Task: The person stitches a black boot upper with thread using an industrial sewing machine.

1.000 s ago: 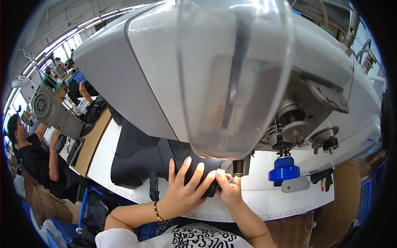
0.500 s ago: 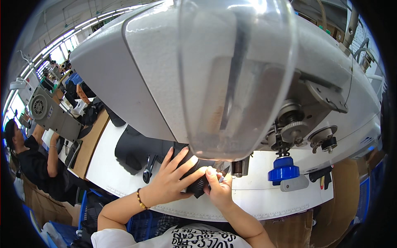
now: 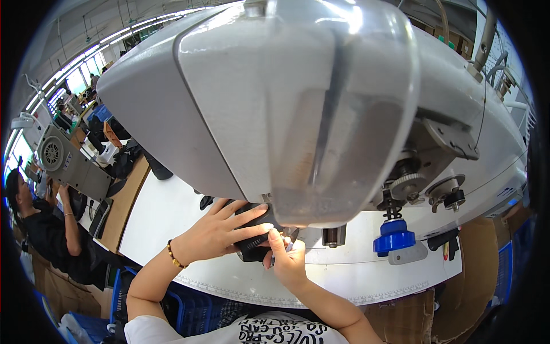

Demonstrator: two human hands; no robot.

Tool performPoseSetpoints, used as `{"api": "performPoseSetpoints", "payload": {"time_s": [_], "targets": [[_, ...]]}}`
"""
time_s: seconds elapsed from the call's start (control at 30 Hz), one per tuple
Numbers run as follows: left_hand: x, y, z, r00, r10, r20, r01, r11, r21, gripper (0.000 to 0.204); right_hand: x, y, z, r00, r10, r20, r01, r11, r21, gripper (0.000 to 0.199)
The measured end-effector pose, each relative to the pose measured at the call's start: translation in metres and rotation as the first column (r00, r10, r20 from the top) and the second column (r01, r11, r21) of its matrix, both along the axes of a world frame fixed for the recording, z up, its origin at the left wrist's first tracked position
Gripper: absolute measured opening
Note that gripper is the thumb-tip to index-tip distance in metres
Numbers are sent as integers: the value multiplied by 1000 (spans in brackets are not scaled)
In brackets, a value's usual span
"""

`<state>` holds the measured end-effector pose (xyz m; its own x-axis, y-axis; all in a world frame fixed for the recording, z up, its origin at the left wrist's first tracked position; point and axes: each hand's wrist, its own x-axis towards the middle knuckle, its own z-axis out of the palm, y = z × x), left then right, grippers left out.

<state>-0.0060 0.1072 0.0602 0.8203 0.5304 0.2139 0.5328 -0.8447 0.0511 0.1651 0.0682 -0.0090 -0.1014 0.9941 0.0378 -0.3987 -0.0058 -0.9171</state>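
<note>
One large grey sewing machine head (image 3: 240, 103) hangs over one white worktop (image 3: 172, 212). Two bare hands, left (image 3: 215, 232) and right (image 3: 289, 261), meet on one black fabric piece (image 3: 255, 243). One blue round knob (image 3: 393, 242) shows, and one seated person in black (image 3: 40, 229).

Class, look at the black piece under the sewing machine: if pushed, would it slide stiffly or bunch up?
The black fabric piece probably bunches: it looks folded under the left hand. Likely light, since fingertips alone pin it. The right hand pinches its edge, suggesting it is thin.
</note>
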Motion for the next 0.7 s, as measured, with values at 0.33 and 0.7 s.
{"api": "performPoseSetpoints", "payload": {"time_s": [0.33, 0.7], "targets": [[50, -24, -34, 896, 148, 420, -280, 920, 273, 43, 40, -4, 7, 978, 163, 130, -165, 986, 9, 19], [32, 6, -8, 908, -196, 370, 24, 906, 424, 29, 113, 70, -11, 850, -278, 448, -77, 775, 628, 22]]}}
